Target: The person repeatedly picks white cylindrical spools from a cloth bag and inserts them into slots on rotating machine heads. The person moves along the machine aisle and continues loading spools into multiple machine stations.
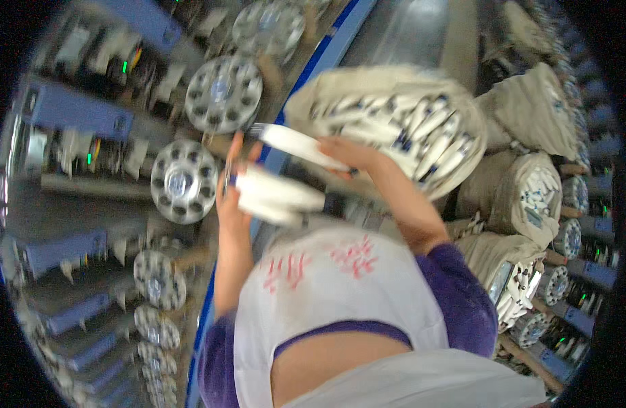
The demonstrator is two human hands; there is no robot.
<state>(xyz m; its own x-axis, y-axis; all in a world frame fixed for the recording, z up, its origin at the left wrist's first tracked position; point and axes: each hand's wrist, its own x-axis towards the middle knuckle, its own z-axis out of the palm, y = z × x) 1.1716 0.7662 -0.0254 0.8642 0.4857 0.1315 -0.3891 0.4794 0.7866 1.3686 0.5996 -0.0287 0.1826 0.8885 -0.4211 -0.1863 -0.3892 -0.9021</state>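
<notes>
My left hand (pixel 233 187) is closed round the ends of white yarn bobbins (pixel 275 194), at least two side by side, blurred by motion. Another white yarn bobbin (pixel 296 145) is in my right hand (pixel 354 155), with its far end pointing left, close above my left fingers. Beyond my right hand stands a large beige cloth sack (pixel 340 78), its mouth wide and full of white bobbins with dark tips. Just left of my left hand is a round metal disc (pixel 184 181) with a ring of holes.
More holed metal discs (pixel 224 94) line the machine at left, among blue housings (pixel 78 117). A blue rail (pixel 320 61) runs beside them. At right stand more bobbin sacks (pixel 524 183), with a second row of machine units (pixel 568 238) behind.
</notes>
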